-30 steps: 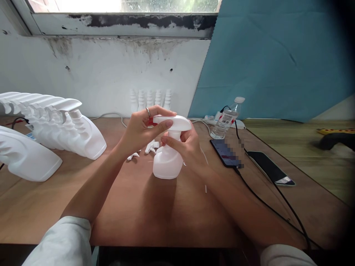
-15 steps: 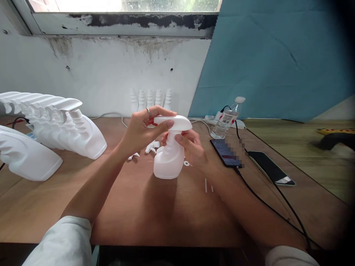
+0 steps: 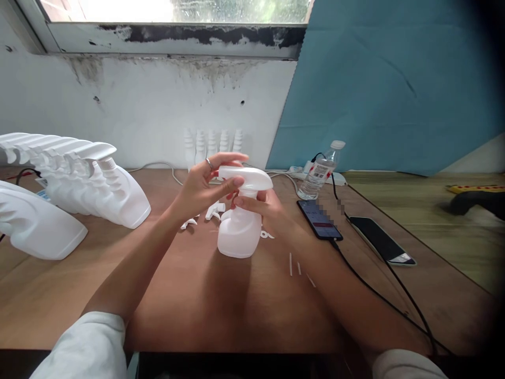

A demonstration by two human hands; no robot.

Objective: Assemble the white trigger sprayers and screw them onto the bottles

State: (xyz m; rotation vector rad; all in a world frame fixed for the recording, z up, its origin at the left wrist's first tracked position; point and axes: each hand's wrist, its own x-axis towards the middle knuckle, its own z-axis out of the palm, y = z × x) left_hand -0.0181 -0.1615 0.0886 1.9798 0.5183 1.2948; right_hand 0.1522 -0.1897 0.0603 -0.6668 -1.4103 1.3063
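A translucent white spray bottle [image 3: 239,235] stands upright on the brown table, with a white spray head [image 3: 248,178] on its neck. My left hand [image 3: 211,181] grips the head from the left, thumb on its side and fingers over its top; a ring shows on one finger. Around the neck just under the head is my right hand [image 3: 266,206], its thumb across the front and its other fingers partly hidden behind. Small white trigger parts [image 3: 215,210] lie behind the bottle to the left. A small white washer [image 3: 264,235] rests at its right.
White bottles [image 3: 130,202] stand in a row at the left, and another [image 3: 47,226] is nearer. Two phones [image 3: 320,220] with black cables, a clear water bottle [image 3: 320,171] and thin white sticks [image 3: 291,264] are at the right. Small white bottles [image 3: 212,145] line the wall.
My right thumb has moved left across the bottle's neck. The fingers of my left hand have lifted slightly off the top of the spray head. The view has shifted a little.
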